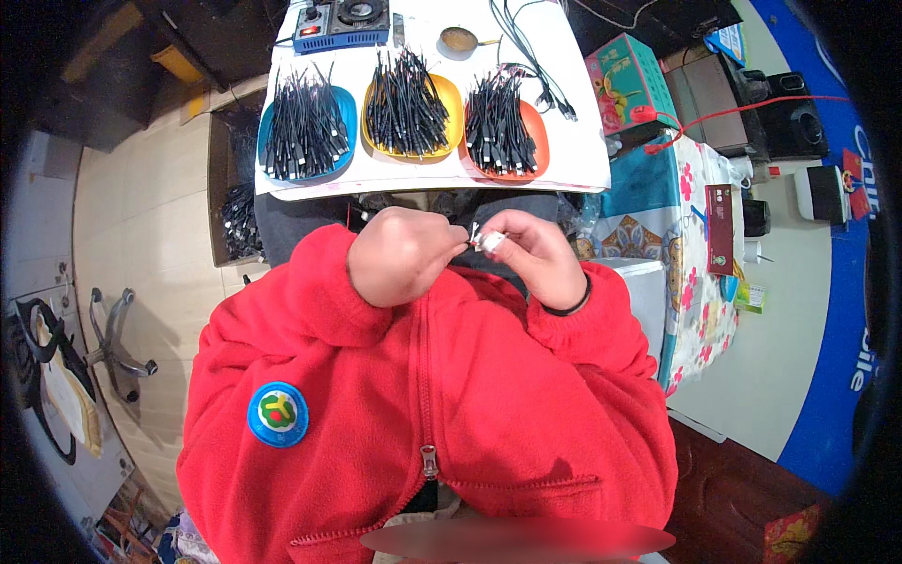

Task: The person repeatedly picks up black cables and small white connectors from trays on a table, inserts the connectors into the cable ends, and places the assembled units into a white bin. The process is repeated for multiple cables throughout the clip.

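Across the white bench (583,150): blue tray (346,113), yellow tray (449,99) and orange tray (537,132), each heaped with black cable pieces. Behind them sit a blue control box (324,36) and a loose black cable (536,56). Close to your chest, your left hand (402,256) and right hand (528,252) meet, fingers pinched shut on a small white connector (490,241). A cardboard box (224,179) of cables stands left.

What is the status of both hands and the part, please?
Left hand closed, pinching a thin dark wire. Right hand grips a small white part. Both held at the chest, apart from the trays. Nothing in between.
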`<state>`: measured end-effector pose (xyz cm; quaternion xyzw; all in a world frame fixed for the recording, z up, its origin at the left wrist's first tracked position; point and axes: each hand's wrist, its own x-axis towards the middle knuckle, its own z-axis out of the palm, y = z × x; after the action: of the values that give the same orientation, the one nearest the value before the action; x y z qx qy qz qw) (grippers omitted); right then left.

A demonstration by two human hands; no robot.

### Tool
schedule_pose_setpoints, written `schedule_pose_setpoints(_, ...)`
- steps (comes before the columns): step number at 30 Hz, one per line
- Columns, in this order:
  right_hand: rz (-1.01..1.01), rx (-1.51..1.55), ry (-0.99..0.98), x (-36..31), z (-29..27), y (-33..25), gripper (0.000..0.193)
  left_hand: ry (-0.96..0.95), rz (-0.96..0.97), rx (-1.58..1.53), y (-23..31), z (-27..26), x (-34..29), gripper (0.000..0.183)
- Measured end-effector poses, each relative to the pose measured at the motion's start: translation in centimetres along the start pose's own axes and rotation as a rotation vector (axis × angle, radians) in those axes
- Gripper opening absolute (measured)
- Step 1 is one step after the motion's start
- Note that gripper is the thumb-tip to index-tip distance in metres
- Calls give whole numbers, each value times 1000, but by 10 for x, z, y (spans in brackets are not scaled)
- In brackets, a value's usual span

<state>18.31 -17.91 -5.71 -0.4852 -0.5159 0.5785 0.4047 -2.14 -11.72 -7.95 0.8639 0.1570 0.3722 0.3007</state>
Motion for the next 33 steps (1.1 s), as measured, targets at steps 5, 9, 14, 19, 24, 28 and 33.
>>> schedule_pose_setpoints(5,-655,-949,164,-4,-2,-17,25,-45,-393,-448,-1,-8,-3,11)
schedule_pose_setpoints(9,-746,-1078,159,1,6,-11,28,-22,-334,-406,0,-3,-3,11)
schedule_pose_setpoints(14,133,14,7,3,8,3,9,45,2,191,2,6,-9,10)
schedule_pose_setpoints(19,-102,-316,-22,-4,-3,-11,18,55,-212,-361,-4,0,-11,11)
schedule_pose_setpoints(24,-779,-920,72,3,3,-18,30,-93,-570,-845,-4,-6,-12,14)
schedule_pose_setpoints(28,-742,-979,131,11,13,-13,26,5,-382,-573,-2,-4,-11,13)
schedule_pose_setpoints(33,-433,-594,7,7,11,-20,25,-91,-500,-857,-6,-10,-13,14)
